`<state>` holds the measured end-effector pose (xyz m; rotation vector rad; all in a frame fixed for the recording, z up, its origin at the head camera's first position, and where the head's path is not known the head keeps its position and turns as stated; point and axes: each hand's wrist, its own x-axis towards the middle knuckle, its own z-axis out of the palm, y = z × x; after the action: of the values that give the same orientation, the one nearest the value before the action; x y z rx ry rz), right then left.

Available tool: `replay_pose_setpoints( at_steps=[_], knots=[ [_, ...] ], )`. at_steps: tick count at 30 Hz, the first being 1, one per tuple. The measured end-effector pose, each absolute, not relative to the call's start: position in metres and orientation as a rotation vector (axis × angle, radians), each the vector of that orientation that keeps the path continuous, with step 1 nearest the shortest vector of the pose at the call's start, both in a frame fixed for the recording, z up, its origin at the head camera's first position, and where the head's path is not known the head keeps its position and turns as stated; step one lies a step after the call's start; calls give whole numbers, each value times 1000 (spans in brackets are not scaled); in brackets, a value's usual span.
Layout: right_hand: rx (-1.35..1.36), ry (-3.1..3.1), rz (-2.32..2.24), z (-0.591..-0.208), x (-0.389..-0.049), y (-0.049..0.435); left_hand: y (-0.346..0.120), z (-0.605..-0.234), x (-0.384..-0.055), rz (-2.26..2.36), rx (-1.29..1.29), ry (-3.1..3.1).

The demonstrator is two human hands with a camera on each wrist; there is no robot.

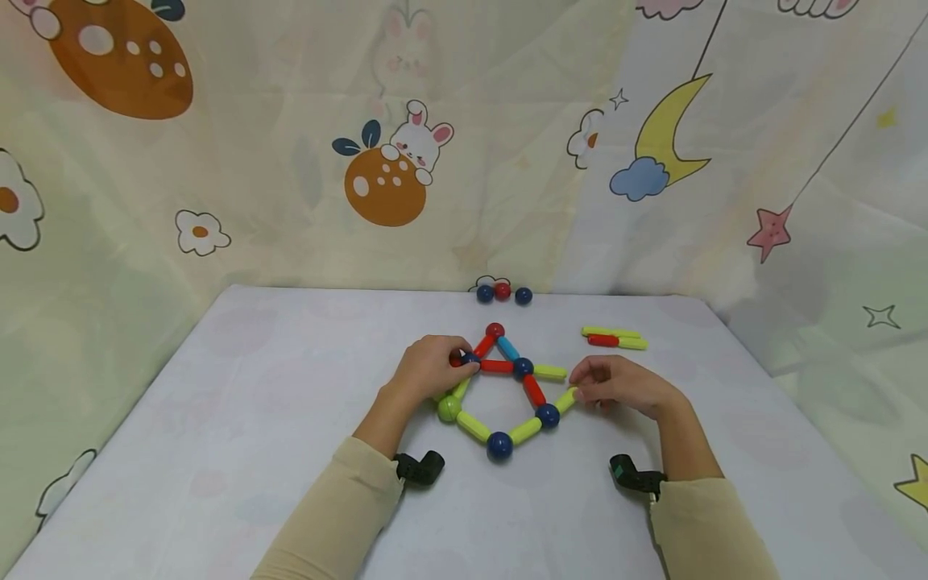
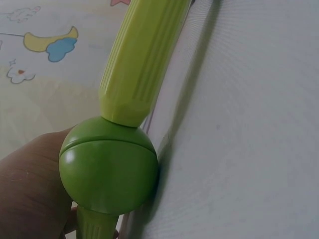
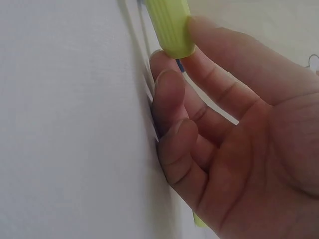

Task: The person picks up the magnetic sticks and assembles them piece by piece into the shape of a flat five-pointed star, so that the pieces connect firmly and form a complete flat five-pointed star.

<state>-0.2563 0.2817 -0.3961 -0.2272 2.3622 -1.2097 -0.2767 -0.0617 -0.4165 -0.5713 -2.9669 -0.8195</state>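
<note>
A flat frame of rods and balls lies on the white table. My left hand [image 1: 431, 370] grips the dark blue ball [image 1: 470, 360] at its upper left, partly hidden by the fingers. Just below that hand is a green ball [image 1: 449, 408], large in the left wrist view with a yellow-green rod [image 2: 139, 59] joined to it. At the right, my right hand [image 1: 627, 383] pinches the free end of a yellow-green rod [image 1: 567, 400] attached to a blue ball [image 1: 547, 416]. Another yellow-green rod [image 1: 549, 373] juts toward the right fingers from a blue ball [image 1: 523, 368]. A red ball [image 1: 495, 330] tops the frame.
Two dark blue balls and a red ball [image 1: 503, 291] stand at the table's back edge. Loose yellow-green and red rods [image 1: 612, 342] lie at the back right. A patterned cloth [image 1: 290, 161] hangs behind the table [image 1: 217, 451].
</note>
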Motion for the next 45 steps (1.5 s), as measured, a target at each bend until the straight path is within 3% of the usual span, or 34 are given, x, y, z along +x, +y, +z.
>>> replay_pose_setpoints(
  at_steps=[18, 31, 45],
  knots=[
    [-236, 2647, -1252, -383, -265, 257, -68, -423, -276, -816, -563, -2982],
    [-39, 2813, -1457, -359, -307, 216, -64, -420, -277, -821, -579, -2974],
    [108, 2815, -1530, -372, -352, 180, -61, -420, -277, -824, -578, -2954]
  ],
)
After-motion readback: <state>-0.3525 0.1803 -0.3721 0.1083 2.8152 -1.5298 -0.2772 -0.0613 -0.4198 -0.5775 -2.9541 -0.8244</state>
